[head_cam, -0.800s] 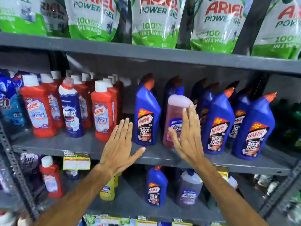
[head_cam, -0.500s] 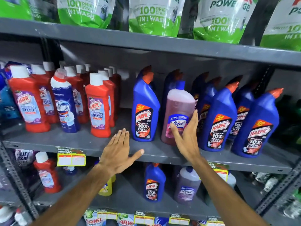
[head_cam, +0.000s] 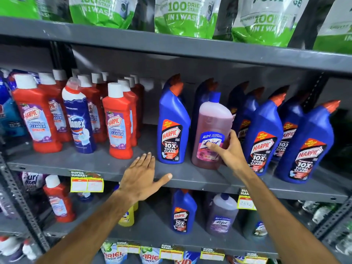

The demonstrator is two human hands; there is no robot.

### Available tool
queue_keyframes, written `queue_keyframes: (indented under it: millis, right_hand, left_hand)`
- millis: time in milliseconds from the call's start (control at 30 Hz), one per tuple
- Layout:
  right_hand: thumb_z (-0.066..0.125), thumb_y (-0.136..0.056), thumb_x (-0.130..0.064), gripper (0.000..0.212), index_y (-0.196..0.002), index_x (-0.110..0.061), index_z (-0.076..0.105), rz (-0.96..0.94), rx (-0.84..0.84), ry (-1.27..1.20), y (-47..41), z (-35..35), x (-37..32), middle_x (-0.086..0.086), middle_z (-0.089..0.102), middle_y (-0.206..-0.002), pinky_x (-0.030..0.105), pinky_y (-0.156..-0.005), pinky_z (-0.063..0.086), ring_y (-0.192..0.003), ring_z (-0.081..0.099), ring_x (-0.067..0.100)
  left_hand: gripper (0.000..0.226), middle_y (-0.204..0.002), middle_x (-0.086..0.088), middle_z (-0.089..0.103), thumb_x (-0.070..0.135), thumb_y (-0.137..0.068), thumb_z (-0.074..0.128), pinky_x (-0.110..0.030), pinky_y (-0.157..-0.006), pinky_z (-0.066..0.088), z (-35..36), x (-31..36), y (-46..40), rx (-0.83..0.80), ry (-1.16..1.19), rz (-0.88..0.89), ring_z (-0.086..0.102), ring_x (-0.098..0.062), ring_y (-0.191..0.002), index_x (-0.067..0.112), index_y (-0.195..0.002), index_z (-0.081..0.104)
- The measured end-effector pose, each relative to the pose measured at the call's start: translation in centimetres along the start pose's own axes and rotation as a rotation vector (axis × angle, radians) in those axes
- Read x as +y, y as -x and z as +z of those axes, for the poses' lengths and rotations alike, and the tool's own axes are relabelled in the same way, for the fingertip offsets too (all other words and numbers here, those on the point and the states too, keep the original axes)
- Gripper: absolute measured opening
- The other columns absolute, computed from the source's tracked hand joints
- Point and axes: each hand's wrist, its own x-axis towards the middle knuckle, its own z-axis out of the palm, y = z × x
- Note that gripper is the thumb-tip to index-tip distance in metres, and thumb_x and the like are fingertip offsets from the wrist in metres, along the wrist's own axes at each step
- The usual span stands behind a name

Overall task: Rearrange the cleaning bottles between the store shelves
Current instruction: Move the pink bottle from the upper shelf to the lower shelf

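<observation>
Pink Lizol bottle (head_cam: pixel 210 134): translucent plastic, rounded shoulders, blue cap, glossy label; it is being stood on the grey metal middle shelf (head_cam: pixel 106 164), near the front edge, between two blue Harpic bottles. Blue Harpic bottle (head_cam: pixel 173 122) just left of it: opaque, angled neck, orange cap. More of the same are being crowded to the right (head_cam: pixel 262 138), touching or nearly touching the pink one. Red Harpic bottles (head_cam: pixel 119 122) with white caps are being kept in rows at the far left, a blue-white Domex bottle (head_cam: pixel 80 119) among them.

Open room: a bare shelf strip is being left between the red group and the left blue bottle; little clearance is being left on the pink bottle's right.

Right hand (head_cam: pixel 227 151) is being wrapped around the pink bottle's lower right side, thumb across the label, fingers behind it, arm reaching up from the lower right. Left hand (head_cam: pixel 142 177) is being held open and flat, fingers spread, palm down over the shelf's front edge, nothing gripped; contact with the edge cannot be told.

Soft green-white pouches (head_cam: pixel 186 16) are being lined along the top shelf. A smaller blue Harpic and a purple Lizol bottle (head_cam: pixel 222 216) are being kept on the lower shelf.
</observation>
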Motion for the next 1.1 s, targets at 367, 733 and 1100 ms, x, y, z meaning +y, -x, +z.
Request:
queue_keyframes:
  millis: [367,733,1100]
  right_hand:
    - [0.104,-0.061,-0.026,0.071,-0.117,-0.024,0.061,-0.113,0.244,0.219,4.7,0.7,-2.2,-0.012,0.076,-0.104,0.040,-0.087,0.066,-0.093,0.075,0.003]
    - [0.101,-0.057,-0.040,0.072,-0.115,-0.040,0.059,-0.100,0.308,0.162,15.2,-1.4,-3.8,-0.014,0.077,-0.107,0.037,-0.080,0.067,-0.092,0.078,0.009]
    - [0.097,-0.049,-0.042,0.067,-0.101,-0.038,0.055,0.097,0.391,0.249,22.7,-2.2,3.5,-0.017,0.076,-0.091,0.030,-0.065,0.065,-0.077,0.075,0.002]
  left_hand:
    - [0.109,-0.176,-0.016,0.006,0.083,-0.094,0.003,-0.034,-0.131,-0.007,1.2,0.0,2.5,0.165,-0.025,0.073,0.003,-0.024,-0.164,0.002,-0.166,0.009]
    - [0.092,-0.177,-0.017,0.002,0.063,-0.105,0.038,-0.051,-0.130,0.019,8.7,2.0,8.9,0.364,-0.017,0.350,0.005,-0.031,-0.164,0.002,-0.166,0.008]
    - [0.094,-0.176,-0.020,0.010,0.065,-0.102,0.036,-0.048,-0.129,0.020,15.9,2.7,10.4,0.087,-0.031,0.316,0.012,-0.033,-0.163,-0.004,-0.163,0.018]
